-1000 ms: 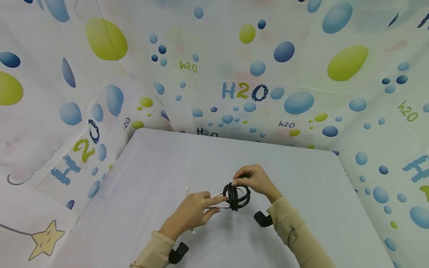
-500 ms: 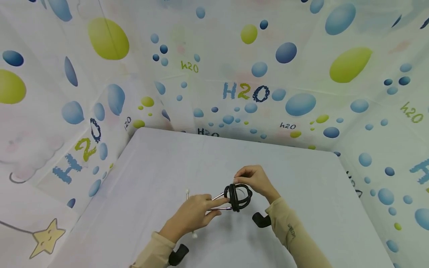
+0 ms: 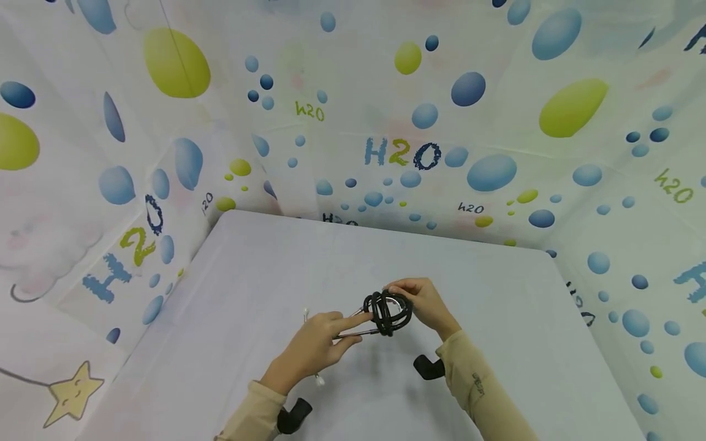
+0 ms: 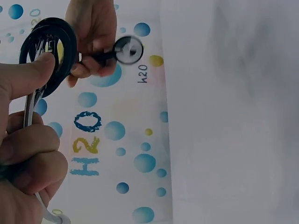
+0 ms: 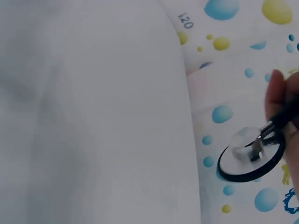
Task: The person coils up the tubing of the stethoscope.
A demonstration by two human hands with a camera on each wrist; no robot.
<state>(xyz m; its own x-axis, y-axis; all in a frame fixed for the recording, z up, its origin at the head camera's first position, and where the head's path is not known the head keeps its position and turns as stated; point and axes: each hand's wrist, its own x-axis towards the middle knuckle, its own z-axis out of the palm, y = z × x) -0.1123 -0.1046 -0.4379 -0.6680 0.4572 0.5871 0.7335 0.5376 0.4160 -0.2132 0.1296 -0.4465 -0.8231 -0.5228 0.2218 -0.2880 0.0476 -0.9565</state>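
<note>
A black stethoscope, its tubing wound into a coil (image 3: 383,317), is held up over the white table between both hands. My left hand (image 3: 315,344) grips its metal ear tubes, index finger and thumb reaching toward the coil. The white ear tips (image 3: 319,380) poke out on either side of that hand. At the coil's upper right, my right hand (image 3: 431,304) pinches the tubing. The round chest piece (image 4: 129,50) sticks out beside the right hand's fingers in the left wrist view. In the right wrist view, the chest piece (image 5: 252,156) shows blurred, with part of the right hand (image 5: 280,95) at the edge.
A white table (image 3: 265,263) lies beneath the hands. White curtains (image 3: 342,122) printed with blue and green drops and "H2O" lettering surround it at the back and sides. A black wrist-worn piece (image 3: 295,416) sits at the left cuff, another (image 3: 428,367) at the right.
The coiled tubing has risen slightly and tilted. My right hand has come a little lower and nearer to the coil; my left hand still holds the ear tubes.
</note>
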